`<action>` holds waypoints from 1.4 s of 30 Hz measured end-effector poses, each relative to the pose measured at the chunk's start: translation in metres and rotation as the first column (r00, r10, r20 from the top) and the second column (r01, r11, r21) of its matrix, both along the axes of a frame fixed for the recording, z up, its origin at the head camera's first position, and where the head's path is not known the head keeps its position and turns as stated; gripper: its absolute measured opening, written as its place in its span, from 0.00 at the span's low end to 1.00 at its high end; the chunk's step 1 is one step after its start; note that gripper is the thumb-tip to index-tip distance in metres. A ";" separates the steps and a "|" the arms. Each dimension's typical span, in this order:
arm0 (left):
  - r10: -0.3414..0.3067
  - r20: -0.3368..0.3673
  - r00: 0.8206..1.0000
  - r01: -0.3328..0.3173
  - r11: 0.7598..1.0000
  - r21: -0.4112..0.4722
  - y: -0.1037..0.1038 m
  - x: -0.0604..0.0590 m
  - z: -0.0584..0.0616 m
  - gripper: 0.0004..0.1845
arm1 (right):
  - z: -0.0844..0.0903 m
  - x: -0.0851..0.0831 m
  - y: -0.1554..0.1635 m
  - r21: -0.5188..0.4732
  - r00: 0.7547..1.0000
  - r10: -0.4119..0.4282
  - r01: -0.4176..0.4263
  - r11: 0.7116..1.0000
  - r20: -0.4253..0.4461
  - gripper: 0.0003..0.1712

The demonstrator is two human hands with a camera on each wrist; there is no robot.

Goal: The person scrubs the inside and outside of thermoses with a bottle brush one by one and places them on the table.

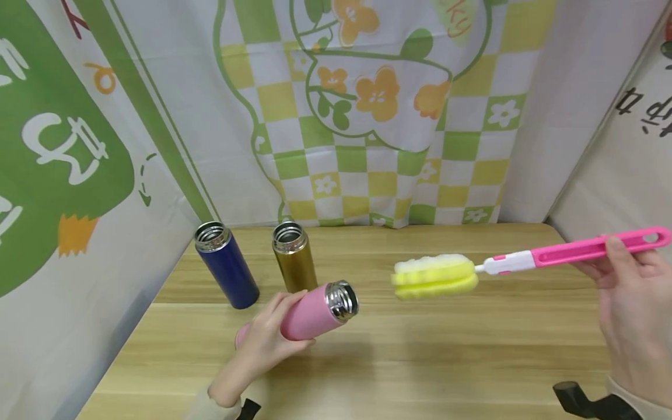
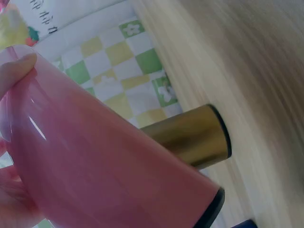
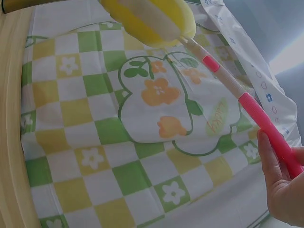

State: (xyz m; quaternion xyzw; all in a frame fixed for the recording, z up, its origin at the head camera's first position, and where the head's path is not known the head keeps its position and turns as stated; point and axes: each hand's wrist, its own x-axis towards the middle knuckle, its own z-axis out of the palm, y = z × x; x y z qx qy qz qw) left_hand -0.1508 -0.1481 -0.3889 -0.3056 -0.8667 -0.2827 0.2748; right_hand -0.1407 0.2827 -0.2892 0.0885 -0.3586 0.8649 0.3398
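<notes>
Bright even light, soft shadows, blurred left-wrist close-up, wide-angle edge distortion

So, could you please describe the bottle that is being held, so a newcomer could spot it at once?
Start at the wooden table before the checked flower cloth. Near its front left, the left hand grips a pink bottle tilted in the air, its open steel mouth toward the yellow sponge brush. The blue bottle and gold bottle stand upright behind it.

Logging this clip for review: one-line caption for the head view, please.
Left hand holds a tilted pink bottle; right hand holds a sponge brush near its mouth.
</notes>
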 end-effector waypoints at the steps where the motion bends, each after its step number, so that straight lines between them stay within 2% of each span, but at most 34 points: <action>1: 0.007 -0.005 1.000 -0.007 1.000 0.005 -0.002 0.000 0.000 0.42 | 0.000 0.000 0.001 0.009 1.000 -0.005 0.005 1.000 0.000 0.09; 7: -0.026 -0.032 0.999 0.026 1.000 -0.005 0.000 -0.001 0.006 0.41 | -0.002 -0.002 -0.012 -0.012 0.995 0.099 -0.100 0.995 -0.014 0.06; 16: -0.074 -0.052 0.996 0.073 0.997 -0.015 0.007 -0.001 0.010 0.41 | -0.006 -0.002 -0.029 0.037 0.989 0.149 -0.149 0.988 0.001 0.06; 22: -0.090 -0.066 0.994 0.089 0.996 -0.022 0.012 0.001 0.011 0.41 | -0.010 -0.001 -0.037 0.098 0.990 0.130 -0.136 0.986 0.062 0.06; 27: -0.086 -0.091 0.992 0.083 0.996 -0.032 0.014 0.003 0.011 0.42 | -0.014 0.000 -0.043 0.134 0.990 0.120 -0.128 0.983 0.069 0.06; 34: -0.092 -0.101 0.991 0.090 0.996 -0.027 0.019 0.003 0.013 0.41 | -0.017 -0.001 -0.054 0.090 0.988 0.149 -0.151 0.984 0.031 0.04; 42: -0.069 -0.110 0.992 0.066 0.997 -0.027 0.024 0.005 0.012 0.41 | -0.020 0.001 -0.063 0.161 0.989 0.103 -0.119 0.980 0.102 0.06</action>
